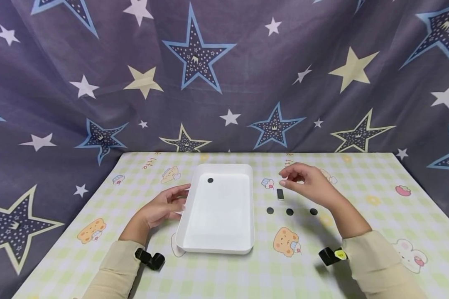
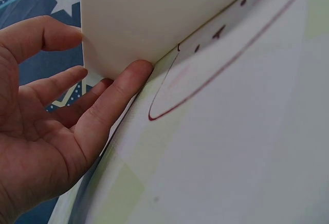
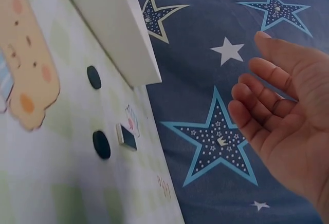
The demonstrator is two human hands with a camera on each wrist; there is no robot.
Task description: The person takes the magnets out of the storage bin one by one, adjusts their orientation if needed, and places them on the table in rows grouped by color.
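A white rectangular tray lies on the table with one small black disc inside, near its far left corner. My left hand is at the tray's left side, its loosely bent fingertips touching the outer wall. To the tray's right, my right hand hovers over the table, fingers relaxed; the right wrist view shows nothing in that hand. Below and left of its fingertips lies a small black rectangular piece with a pale edge. Nearer me, three black discs form a row: left, middle and right.
A checked green-and-white cloth printed with cartoon bears and cupcakes covers the table. Behind its far edge hangs a dark curtain with stars. Each wrist wears a black camera, the left one close to the tray's near left corner.
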